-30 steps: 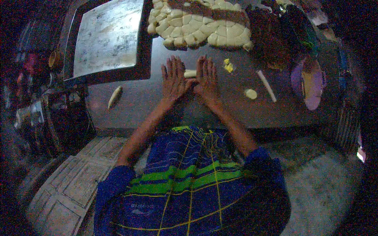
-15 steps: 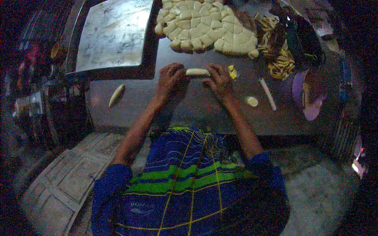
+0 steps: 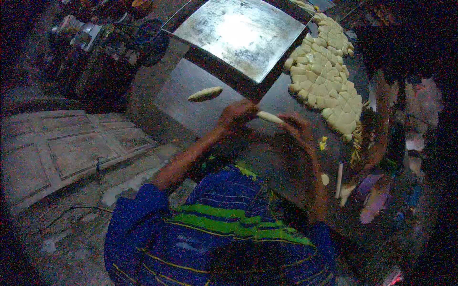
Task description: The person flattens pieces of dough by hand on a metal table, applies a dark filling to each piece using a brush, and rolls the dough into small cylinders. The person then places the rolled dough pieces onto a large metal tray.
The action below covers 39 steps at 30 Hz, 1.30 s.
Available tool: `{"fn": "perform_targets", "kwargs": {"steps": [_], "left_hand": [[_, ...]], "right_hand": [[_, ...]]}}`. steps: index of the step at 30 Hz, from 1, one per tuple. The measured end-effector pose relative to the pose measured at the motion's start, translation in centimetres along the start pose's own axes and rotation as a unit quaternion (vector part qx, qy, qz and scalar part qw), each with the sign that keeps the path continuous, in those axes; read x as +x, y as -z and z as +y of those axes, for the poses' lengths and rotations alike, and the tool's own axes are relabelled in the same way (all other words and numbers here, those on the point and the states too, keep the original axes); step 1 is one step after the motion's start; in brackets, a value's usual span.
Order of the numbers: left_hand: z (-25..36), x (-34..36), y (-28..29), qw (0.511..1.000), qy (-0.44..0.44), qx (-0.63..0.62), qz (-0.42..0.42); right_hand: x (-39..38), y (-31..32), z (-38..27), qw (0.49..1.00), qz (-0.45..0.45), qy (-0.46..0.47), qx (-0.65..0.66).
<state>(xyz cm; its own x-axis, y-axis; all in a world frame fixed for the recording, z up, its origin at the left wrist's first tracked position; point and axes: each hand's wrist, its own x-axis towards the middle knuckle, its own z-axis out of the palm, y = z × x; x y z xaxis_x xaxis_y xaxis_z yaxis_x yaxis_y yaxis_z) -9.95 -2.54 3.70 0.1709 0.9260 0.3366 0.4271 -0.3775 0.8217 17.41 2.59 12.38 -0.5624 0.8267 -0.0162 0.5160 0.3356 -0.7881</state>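
A short pale dough roll (image 3: 270,117) spans the gap between my hands over the metal worktable (image 3: 179,88). My left hand (image 3: 238,114) is closed on its left end, and my right hand (image 3: 296,127) pinches its right end. Both hands are somewhat blurred. Left of them, a second dough roll (image 3: 205,94) with tapered ends lies on the table. Beyond my hands stands a square metal tray (image 3: 238,35). To the right spreads a large flat mass of cut dough pieces (image 3: 324,76), set close together.
Down the right side lie a small yellow lump (image 3: 323,143), a round dough piece (image 3: 325,179), a thin pale stick (image 3: 339,181), a heap of pale strips (image 3: 355,152) and a purple container (image 3: 374,195). A panelled wooden door (image 3: 81,150) lies at the left.
My view has turned to the left, so the tray and dough mass appear shifted right. Both hands have carried the dough roll leftward, closer to the tray and the other roll.
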Motion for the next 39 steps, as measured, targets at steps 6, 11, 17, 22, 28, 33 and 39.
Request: {"fn": "perform_targets", "kwargs": {"steps": [6,11,17,22,28,33,39], "left_hand": [[1.2,-3.6,12.8,0.984,0.013,0.073,0.165],[-4.2,-6.0,17.2,0.962,0.100,0.198,0.158],[-9.9,-8.8,14.9,0.969,0.053,0.142,0.193],[-6.2,-7.5,15.4,0.955,0.059,0.238,0.169],[-4.5,-9.1,13.3,0.947,0.112,0.244,0.179],[-4.6,-9.8,11.6,0.948,0.160,0.199,0.189],[-3.8,-11.4,10.3,0.908,0.334,0.133,0.215]], "right_hand": [[11.8,-9.9,-4.2,0.979,-0.024,0.191,0.065],[17.6,-15.7,-6.3,0.975,-0.023,0.195,0.101],[17.8,-17.9,-4.1,0.987,-0.025,0.156,-0.001],[17.0,-15.9,-4.4,0.950,-0.116,0.122,0.264],[13.5,-11.1,-11.5,0.959,-0.095,0.260,0.061],[13.8,-13.9,-4.7,0.982,-0.024,0.177,-0.056],[13.3,-15.4,-3.7,0.989,-0.053,0.119,0.071]]}}
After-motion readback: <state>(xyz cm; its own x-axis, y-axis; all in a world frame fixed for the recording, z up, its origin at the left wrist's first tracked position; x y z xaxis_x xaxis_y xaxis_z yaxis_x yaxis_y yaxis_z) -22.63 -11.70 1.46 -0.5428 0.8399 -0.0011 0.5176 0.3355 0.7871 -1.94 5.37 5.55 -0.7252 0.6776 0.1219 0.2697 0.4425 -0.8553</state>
